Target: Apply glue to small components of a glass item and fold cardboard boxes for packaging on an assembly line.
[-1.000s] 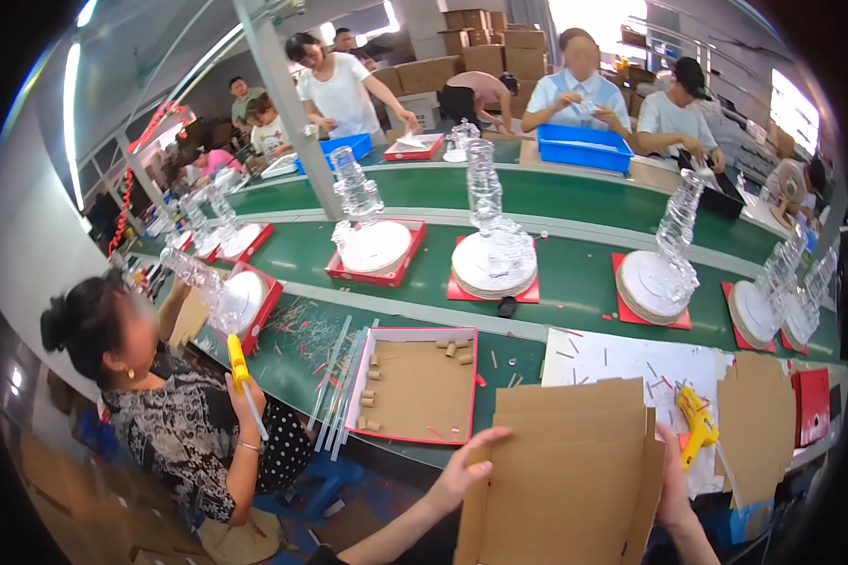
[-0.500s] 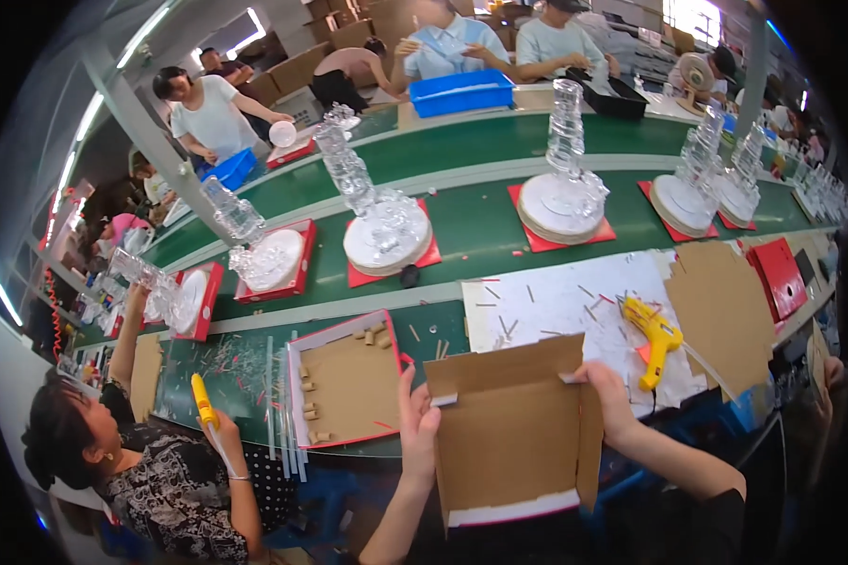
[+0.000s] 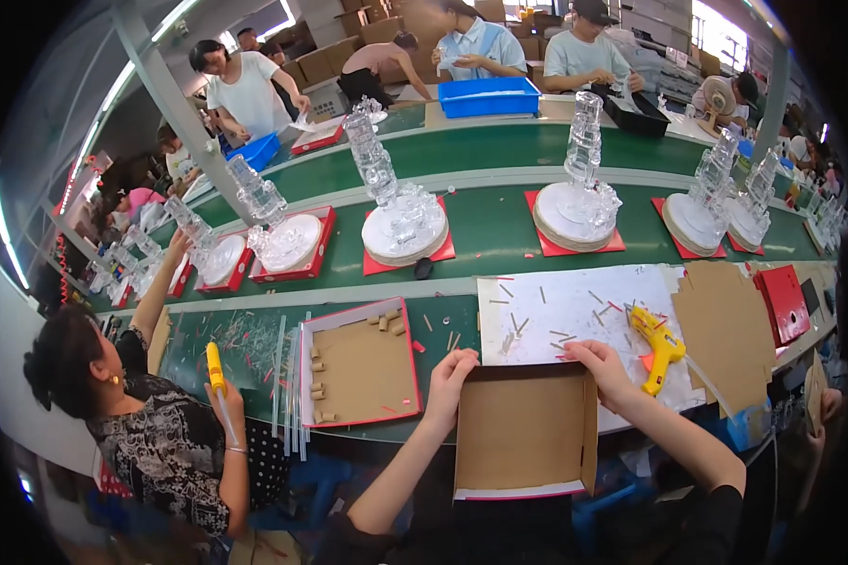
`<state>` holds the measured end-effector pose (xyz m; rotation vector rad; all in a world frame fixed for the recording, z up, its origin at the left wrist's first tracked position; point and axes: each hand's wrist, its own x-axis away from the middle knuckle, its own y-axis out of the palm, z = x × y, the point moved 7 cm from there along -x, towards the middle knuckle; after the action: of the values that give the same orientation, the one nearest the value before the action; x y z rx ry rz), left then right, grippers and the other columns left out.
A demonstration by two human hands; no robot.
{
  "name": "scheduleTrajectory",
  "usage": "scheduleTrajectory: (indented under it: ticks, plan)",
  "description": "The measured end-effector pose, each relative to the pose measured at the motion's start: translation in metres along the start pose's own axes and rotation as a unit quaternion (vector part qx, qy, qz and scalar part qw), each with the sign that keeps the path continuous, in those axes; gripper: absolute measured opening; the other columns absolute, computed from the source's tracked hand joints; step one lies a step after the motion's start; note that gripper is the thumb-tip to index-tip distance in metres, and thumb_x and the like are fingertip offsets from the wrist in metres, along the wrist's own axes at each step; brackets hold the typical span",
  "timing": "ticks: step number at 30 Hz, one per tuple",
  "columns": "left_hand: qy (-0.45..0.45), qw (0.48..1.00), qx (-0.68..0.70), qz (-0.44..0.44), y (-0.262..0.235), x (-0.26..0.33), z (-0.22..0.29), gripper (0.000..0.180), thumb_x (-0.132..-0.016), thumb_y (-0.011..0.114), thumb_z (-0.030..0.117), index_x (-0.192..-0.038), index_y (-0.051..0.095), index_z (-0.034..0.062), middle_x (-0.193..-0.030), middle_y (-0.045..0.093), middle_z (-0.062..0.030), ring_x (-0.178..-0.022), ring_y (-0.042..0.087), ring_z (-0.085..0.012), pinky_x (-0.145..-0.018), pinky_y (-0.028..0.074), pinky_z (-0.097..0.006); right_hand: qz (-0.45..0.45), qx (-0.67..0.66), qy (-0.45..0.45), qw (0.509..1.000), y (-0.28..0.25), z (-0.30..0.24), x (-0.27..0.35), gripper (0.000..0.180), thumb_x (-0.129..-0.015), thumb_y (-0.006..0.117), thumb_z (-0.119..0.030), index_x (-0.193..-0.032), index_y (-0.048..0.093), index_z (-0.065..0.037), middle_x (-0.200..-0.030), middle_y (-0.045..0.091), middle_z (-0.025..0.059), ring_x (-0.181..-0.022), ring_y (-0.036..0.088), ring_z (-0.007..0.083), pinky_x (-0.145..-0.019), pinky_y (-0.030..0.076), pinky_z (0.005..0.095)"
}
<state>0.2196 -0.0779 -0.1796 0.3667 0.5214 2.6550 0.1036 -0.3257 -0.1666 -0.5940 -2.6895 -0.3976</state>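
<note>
Nearest the wearer: a shallow brown cardboard tray (image 3: 525, 431) with a red outer edge was held over the near edge of the bench, open face up, its long axis running away from the body, far rim toward the conveyor. Left hand (image 3: 449, 369) gripped the far left corner, fingers curled over the rim. Right hand (image 3: 600, 363) clasped the far right corner, thumb inside the wall.

Just beyond the right hand: one yellow glue gun (image 3: 658, 345), nozzle pointing up-left, lying on a white sheet (image 3: 574, 311) scattered with short sticks. One flat brown cardboard piece (image 3: 728, 330) to its right, then a red box lid (image 3: 783, 303) at the edge.

Left of the held tray: a second red-edged tray (image 3: 360, 364) flat on the green bench, with small cork-like cylinders along its left side and top. Clear rods (image 3: 287, 377) lay beside it. A co-worker on the left held a second yellow glue gun (image 3: 215, 366).

Farther: green conveyor (image 3: 499, 226) carried clear crystal-like towers (image 3: 400, 212) on round white bases over red squares; at least six counted, more blurred at either end. Farthest: one blue bin (image 3: 489, 95), stacked brown cartons (image 3: 367, 24), several people working.
</note>
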Motion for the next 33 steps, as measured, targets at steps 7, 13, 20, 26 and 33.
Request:
scheduleTrajectory:
  ticks: [7, 13, 20, 26, 33]
  plan:
    - [0.000, 0.997, -0.026, -0.067, 0.009, 0.001, 0.008, 0.018, -0.093, 0.058, 0.020, -0.089, 0.062, 0.0026, -0.106, 0.056, -0.0008, -0.092, 0.054, -0.0095, -0.084, 0.042, -0.024, -0.150, 0.117, -0.055, 0.980, 0.005, -0.017, -0.002, 0.027, -0.094, 0.059, -0.021, -0.109, 0.065, 0.000, -0.108, 0.066, 0.0078, -0.104, 0.058, 0.0102, -0.094, 0.043, 0.0249]
    - [0.036, 0.987, -0.052, -0.145, 0.010, -0.015, 0.005, 0.017, -0.091, 0.062, 0.017, -0.098, 0.065, 0.0018, -0.093, 0.063, 0.0010, -0.091, 0.056, -0.0093, -0.087, 0.043, -0.025, -0.266, 0.203, -0.087, 0.938, 0.000, -0.015, -0.018, 0.033, -0.098, 0.050, -0.025, -0.114, 0.064, 0.000, -0.114, 0.064, 0.0058, -0.112, 0.055, 0.0144, -0.101, 0.039, 0.0294]
    - [-0.012, 0.983, -0.069, -0.168, 0.007, -0.016, 0.008, 0.019, -0.090, 0.064, 0.021, -0.094, 0.066, 0.0024, -0.114, 0.058, -0.0027, -0.101, 0.055, -0.0120, -0.090, 0.042, -0.025, -0.345, 0.208, 0.034, 0.915, 0.021, -0.022, 0.002, 0.043, -0.092, 0.060, -0.022, -0.127, 0.053, 0.002, -0.130, 0.056, 0.0122, -0.123, 0.051, 0.0194, -0.108, 0.036, 0.0336]
    - [0.004, 0.981, -0.036, -0.193, 0.008, -0.010, 0.008, 0.021, -0.093, 0.061, 0.022, -0.096, 0.066, 0.0020, -0.118, 0.056, -0.0023, -0.101, 0.054, -0.0109, -0.088, 0.042, -0.026, -0.355, 0.164, 0.080, 0.917, 0.016, -0.012, 0.003, 0.055, -0.090, 0.063, -0.020, -0.137, 0.043, 0.001, -0.134, 0.052, 0.0146, -0.125, 0.049, 0.0200, -0.108, 0.036, 0.0337]
    - [-0.059, 0.966, -0.099, -0.232, 0.020, -0.014, 0.015, 0.021, -0.089, 0.063, 0.018, -0.103, 0.065, 0.0015, -0.116, 0.059, -0.0038, -0.104, 0.055, -0.0107, -0.091, 0.043, -0.027, -0.350, 0.266, 0.132, 0.888, 0.018, -0.016, 0.013, 0.072, -0.085, 0.071, -0.021, -0.144, 0.033, -0.003, -0.135, 0.051, 0.0173, -0.124, 0.050, 0.0213, -0.105, 0.040, 0.0336]
